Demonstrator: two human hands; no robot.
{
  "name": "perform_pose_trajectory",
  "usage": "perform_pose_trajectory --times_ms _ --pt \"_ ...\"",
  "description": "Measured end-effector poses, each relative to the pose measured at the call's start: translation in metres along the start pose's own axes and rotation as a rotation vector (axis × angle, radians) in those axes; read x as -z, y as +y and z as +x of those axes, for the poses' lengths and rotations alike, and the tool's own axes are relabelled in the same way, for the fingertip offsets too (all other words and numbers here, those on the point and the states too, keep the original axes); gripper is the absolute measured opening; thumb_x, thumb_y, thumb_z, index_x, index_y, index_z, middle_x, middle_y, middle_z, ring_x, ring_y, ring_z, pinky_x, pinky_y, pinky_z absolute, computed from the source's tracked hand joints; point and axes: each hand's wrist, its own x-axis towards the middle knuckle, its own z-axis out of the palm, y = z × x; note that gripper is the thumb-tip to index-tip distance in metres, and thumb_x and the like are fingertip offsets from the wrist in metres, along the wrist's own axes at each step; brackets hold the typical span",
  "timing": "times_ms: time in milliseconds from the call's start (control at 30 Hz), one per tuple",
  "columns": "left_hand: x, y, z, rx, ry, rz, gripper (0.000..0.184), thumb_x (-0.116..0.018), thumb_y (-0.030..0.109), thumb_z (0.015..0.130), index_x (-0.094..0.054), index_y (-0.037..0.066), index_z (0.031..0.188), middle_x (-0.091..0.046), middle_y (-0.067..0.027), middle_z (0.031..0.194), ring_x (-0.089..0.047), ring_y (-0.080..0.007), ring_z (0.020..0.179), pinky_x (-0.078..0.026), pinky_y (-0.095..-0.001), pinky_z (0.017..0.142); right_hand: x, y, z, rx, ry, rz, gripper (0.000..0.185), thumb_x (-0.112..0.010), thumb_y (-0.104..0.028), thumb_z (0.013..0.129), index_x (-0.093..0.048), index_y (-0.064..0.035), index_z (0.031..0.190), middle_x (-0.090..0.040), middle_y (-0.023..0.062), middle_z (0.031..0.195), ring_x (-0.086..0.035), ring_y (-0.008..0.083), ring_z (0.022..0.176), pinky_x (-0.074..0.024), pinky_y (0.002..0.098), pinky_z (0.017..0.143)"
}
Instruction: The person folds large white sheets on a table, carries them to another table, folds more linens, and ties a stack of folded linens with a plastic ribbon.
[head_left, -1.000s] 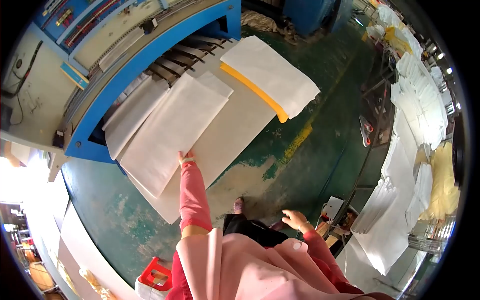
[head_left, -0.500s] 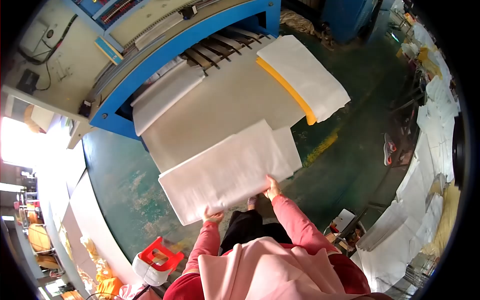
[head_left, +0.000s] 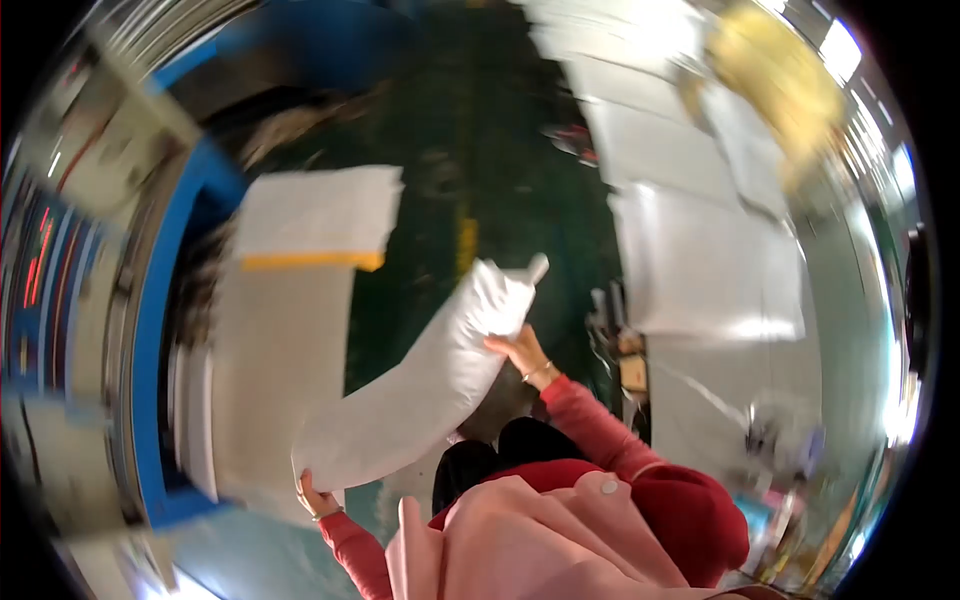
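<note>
A sagging stack of white flat sheets (head_left: 405,405), perhaps sacks, hangs between my two hands, its far end bent and crumpled upward. My left hand (head_left: 317,497) grips the near left end beside the pale machine table (head_left: 285,350). With thumb on top, my right hand (head_left: 522,352) clasps the far end; the fingers beneath are hidden. Another white stack (head_left: 315,215) lies at the table's far end, a yellow-orange strip (head_left: 300,261) showing along its near edge.
On the left stands a machine with a blue frame (head_left: 150,400). White stacks (head_left: 710,265) lie in a row along the right, with a yellow bundle (head_left: 775,85) behind them. Dark green floor (head_left: 440,190) runs between the two sides. Much of the surroundings is motion-blurred.
My view has swung to the right, away from the machine. The stack has come off the table's near end and now bends between my hands, with my right hand farther forward.
</note>
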Motion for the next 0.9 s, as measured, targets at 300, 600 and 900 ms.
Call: perform_pose_trajectory --times_ms 300,600,900 --pt "-0.370 0.010 -0.195 -0.450 -1.106 -0.003 0.045 -0.051 0.005 0.075 -0.043 -0.009 0.117 -0.052 -0.0147 0.109 -0.051 -0.0221 0.097 -0.039 -0.0306 0.086 0.328 -0.240 -0.164 0.881 0.854 -0.399 0.025 -0.052 -0.005 0.081 -0.054 0.0019 0.105 -0.060 0.0133 0.100 -0.056 0.0209 0.093 -0.0437 0.0326 0.081" --pt "-0.503 -0.191 -0.353 0.004 -1.540 0.395 0.022 -0.063 0.015 0.076 -0.058 -0.004 0.088 -0.059 -0.0023 0.072 -0.052 -0.0077 0.060 -0.043 -0.0223 0.053 0.607 -0.231 -0.196 0.086 1.628 -0.349 0.058 -0.063 -0.032 0.075 -0.042 0.0011 0.118 -0.049 0.0155 0.113 -0.049 0.0194 0.103 -0.0413 0.0318 0.082" --pt "-0.477 -0.215 -0.305 0.195 -1.489 0.611 0.020 -0.060 0.020 0.080 -0.054 0.001 0.080 -0.055 -0.0046 0.058 -0.050 -0.0098 0.043 -0.039 -0.0213 0.039 0.570 -0.181 -0.149 -0.117 1.514 -1.464 0.069 -0.056 -0.045 0.074 -0.032 -0.0128 0.130 -0.035 0.0156 0.130 -0.029 0.0368 0.122 -0.0269 0.0581 0.092"
